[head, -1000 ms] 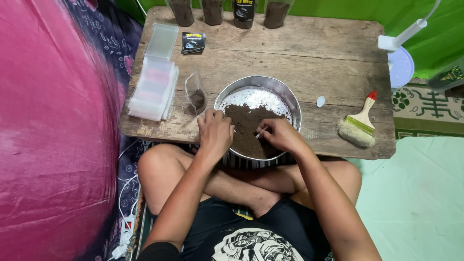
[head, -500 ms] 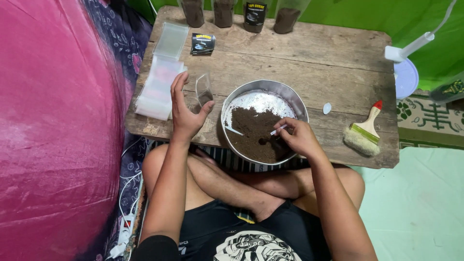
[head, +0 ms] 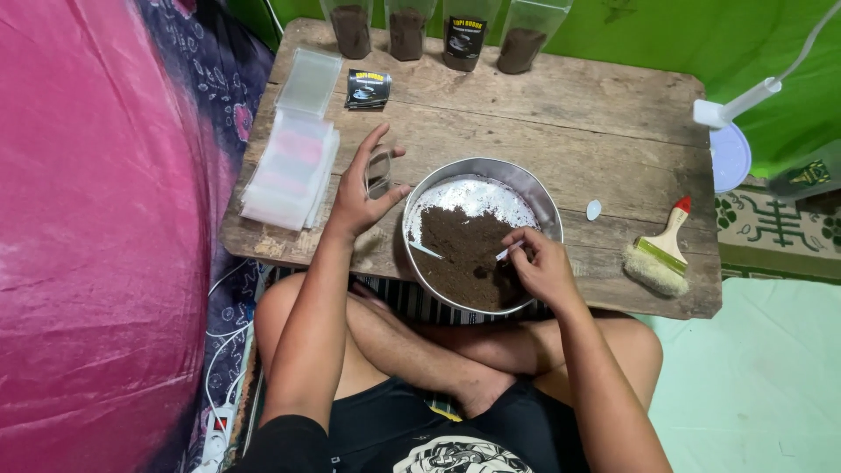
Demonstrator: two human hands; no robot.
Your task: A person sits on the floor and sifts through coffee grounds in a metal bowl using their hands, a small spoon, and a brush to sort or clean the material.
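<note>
Pinching a small white spoon (head: 511, 252), the right hand (head: 545, 270) is reaching into the round metal pan (head: 544, 200). Its fingers are closing tight on the spoon handle, right over the brown powder (head: 464, 258) that is filling the near part of the pan. Some white stuff is showing at the far side of the pan, inside. The pan is sitting at the near edge of the old wooden table (head: 578, 123), just past the person's crossed legs.

To the left of the pan, the left hand (head: 361, 200) is holding a small clear plastic bag (head: 378, 172). The thumb and fingers are curling around it and keeping it upright above the table.

Further left, a stack of clear bags (head: 289, 166) is lying flat. Just past it, a small dark packet (head: 368, 88) is lying on the wood. On the right side, a paint brush (head: 657, 254) with a red-tipped handle is lying near the table edge. At the far edge, four tall clear bags of brown powder (head: 352, 26) are standing in a row.
</note>
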